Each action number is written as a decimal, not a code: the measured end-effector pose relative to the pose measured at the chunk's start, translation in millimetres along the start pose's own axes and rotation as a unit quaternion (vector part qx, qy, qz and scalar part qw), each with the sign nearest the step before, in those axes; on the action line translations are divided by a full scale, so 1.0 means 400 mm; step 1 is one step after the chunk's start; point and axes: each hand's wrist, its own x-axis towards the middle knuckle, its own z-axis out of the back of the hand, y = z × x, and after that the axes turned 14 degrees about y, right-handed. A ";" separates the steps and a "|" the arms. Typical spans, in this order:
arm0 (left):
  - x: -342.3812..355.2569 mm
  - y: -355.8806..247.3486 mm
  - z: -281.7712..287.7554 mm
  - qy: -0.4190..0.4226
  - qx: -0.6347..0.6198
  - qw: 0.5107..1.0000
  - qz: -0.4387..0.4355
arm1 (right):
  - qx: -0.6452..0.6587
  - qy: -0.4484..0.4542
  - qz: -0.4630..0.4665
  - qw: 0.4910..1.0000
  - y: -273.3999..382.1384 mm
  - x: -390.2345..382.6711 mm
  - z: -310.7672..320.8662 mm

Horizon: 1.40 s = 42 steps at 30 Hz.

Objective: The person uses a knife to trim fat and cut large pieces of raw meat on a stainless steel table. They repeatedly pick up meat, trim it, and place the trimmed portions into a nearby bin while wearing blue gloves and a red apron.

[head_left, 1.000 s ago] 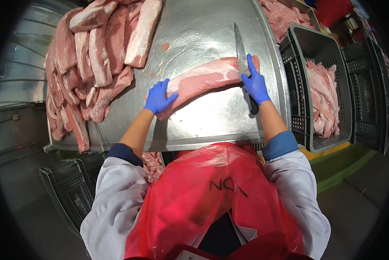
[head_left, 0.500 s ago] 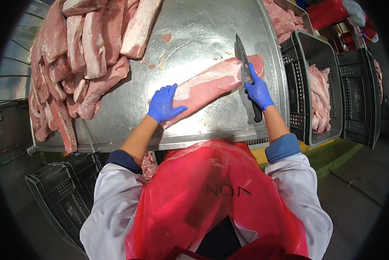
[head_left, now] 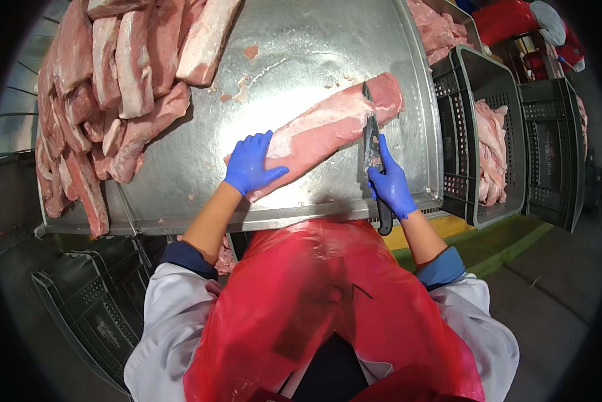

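Note:
A long piece of pink meat with white fat (head_left: 321, 131) lies slanted on the steel table (head_left: 304, 40). My left hand (head_left: 251, 165), in a blue glove, grips its near-left end, thumb stretched along it. In my blue-gloved right hand (head_left: 389, 185) is a long black-handled knife (head_left: 371, 151), its fingers closed on it; the blade lies across the loin near the far-right end, tip pointing away from me. A large pile of similar meat pieces (head_left: 103, 100) covers the table's left side.
Dark perforated crates (head_left: 458, 130) stand along the table's right edge, holding trimmings (head_left: 492, 161); another bin of meat (head_left: 435, 27) is behind them. More crates (head_left: 86, 308) are low at left. A co-worker's red-clad part and white sleeve (head_left: 547, 23) show at upper right. My red apron fills the foreground.
My right hand has drawn the knife down toward my body, so its tip now sits on the meat rather than beyond it. My left hand stays on the loin's left end.

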 end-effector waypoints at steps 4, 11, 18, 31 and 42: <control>0.002 -0.026 -0.028 -0.030 0.000 0.999 -0.030 | 0.141 0.020 -0.027 0.989 0.091 0.088 0.026; -0.031 -0.114 -0.045 -0.030 -0.028 0.997 0.062 | 0.112 0.136 -0.039 0.984 -0.008 -0.301 0.040; 0.361 -0.386 0.028 -0.138 -0.052 0.989 -0.028 | 0.156 -0.021 0.024 0.987 -0.033 -0.141 0.243; 0.548 -0.295 0.027 0.005 -0.269 0.942 0.199 | 0.053 0.082 0.037 0.995 0.000 0.197 0.089; 0.527 -0.329 0.104 -0.022 -0.159 0.969 0.188 | 0.049 0.175 0.034 0.983 0.040 0.131 0.076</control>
